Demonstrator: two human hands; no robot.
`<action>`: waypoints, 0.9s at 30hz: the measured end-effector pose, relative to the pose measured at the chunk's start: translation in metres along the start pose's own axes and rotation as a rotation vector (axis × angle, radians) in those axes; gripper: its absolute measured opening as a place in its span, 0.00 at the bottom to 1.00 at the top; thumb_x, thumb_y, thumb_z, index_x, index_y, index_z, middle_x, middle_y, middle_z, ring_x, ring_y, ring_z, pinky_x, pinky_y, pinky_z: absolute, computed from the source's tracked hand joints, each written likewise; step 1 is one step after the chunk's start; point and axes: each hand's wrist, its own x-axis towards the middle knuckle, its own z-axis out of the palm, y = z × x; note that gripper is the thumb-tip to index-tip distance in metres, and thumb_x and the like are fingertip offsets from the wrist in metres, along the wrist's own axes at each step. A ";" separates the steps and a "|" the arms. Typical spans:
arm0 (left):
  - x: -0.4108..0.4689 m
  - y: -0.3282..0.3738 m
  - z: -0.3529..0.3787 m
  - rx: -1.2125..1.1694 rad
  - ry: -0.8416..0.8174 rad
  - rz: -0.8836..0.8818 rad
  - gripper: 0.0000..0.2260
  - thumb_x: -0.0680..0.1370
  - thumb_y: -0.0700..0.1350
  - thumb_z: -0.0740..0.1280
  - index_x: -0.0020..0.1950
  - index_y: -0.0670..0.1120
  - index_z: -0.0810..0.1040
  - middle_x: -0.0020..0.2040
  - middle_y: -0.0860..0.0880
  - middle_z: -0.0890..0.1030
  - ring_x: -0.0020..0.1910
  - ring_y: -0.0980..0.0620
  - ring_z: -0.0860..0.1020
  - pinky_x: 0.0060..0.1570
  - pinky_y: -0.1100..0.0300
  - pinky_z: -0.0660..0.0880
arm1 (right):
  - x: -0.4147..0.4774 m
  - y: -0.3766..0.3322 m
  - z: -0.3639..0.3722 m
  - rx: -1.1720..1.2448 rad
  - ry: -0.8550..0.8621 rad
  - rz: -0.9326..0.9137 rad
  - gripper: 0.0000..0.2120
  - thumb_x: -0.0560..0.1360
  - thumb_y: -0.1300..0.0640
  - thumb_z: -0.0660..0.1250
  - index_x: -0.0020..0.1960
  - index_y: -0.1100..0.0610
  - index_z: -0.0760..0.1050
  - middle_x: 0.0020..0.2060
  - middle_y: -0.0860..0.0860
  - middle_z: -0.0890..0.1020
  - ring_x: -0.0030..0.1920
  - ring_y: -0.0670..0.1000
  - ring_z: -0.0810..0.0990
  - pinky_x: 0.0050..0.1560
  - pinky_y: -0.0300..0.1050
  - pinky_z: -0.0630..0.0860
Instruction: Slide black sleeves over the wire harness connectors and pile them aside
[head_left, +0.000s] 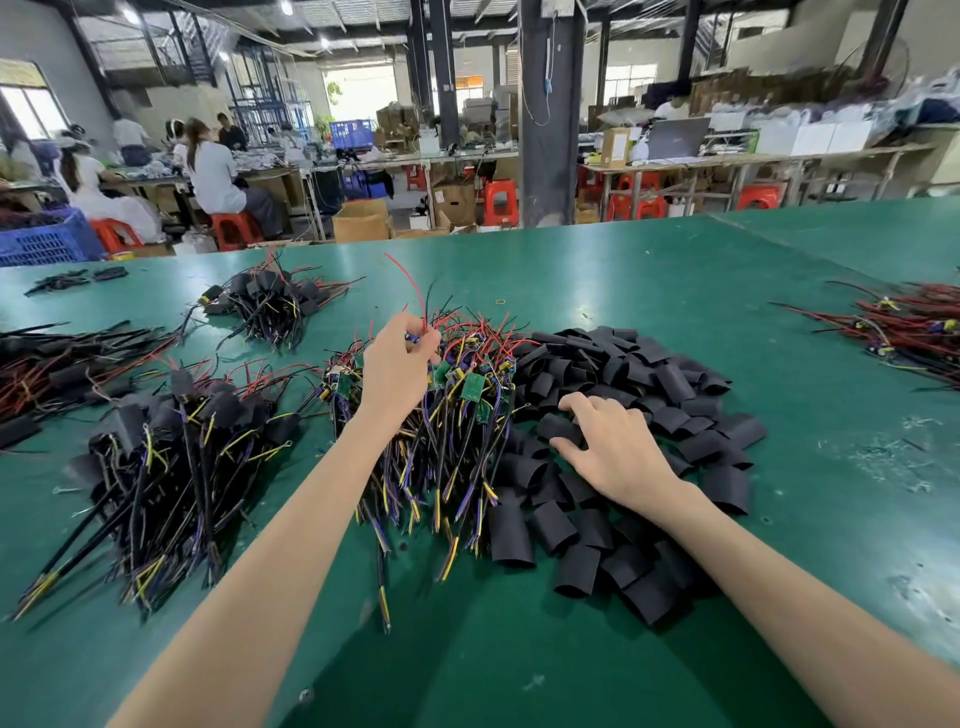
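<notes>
While 2 sleeved piles (197, 415) are sitting left of the left hand (402, 364), it's pinching a bare harness (418, 299), and the right hand (618, 447) is resting loosely spread on the black sleeves (675, 395); loads are waiting.

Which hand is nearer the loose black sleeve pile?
Right. Right hand rests on the sleeve pile; left hand pinches a red wire over the harness pile beside it.

Bench (649, 291): green. Sleeves (613, 374): matte black. Harness wires (447, 467): red, black, yellow, purple. Circuit boards (472, 387): green. Stools (501, 200): red-orange. Crate (47, 239): blue.
</notes>
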 end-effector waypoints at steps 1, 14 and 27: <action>0.000 0.001 -0.001 0.001 -0.010 -0.019 0.07 0.81 0.44 0.60 0.55 0.42 0.74 0.40 0.50 0.78 0.35 0.57 0.73 0.28 0.73 0.65 | 0.000 0.000 0.000 0.002 0.000 0.001 0.19 0.77 0.46 0.62 0.64 0.53 0.67 0.52 0.50 0.77 0.56 0.55 0.73 0.52 0.51 0.67; 0.009 0.077 -0.061 -0.318 0.455 0.399 0.10 0.82 0.40 0.55 0.51 0.41 0.76 0.34 0.54 0.74 0.34 0.61 0.73 0.41 0.64 0.71 | 0.000 -0.005 -0.008 0.081 -0.004 0.016 0.23 0.77 0.46 0.62 0.67 0.57 0.65 0.52 0.54 0.77 0.55 0.56 0.75 0.56 0.50 0.69; -0.051 0.004 -0.053 0.623 -0.091 0.756 0.10 0.78 0.43 0.60 0.47 0.42 0.81 0.40 0.46 0.81 0.41 0.44 0.75 0.41 0.49 0.75 | -0.004 -0.019 -0.019 0.312 0.245 -0.050 0.15 0.71 0.57 0.71 0.55 0.60 0.77 0.46 0.53 0.78 0.48 0.56 0.78 0.52 0.55 0.74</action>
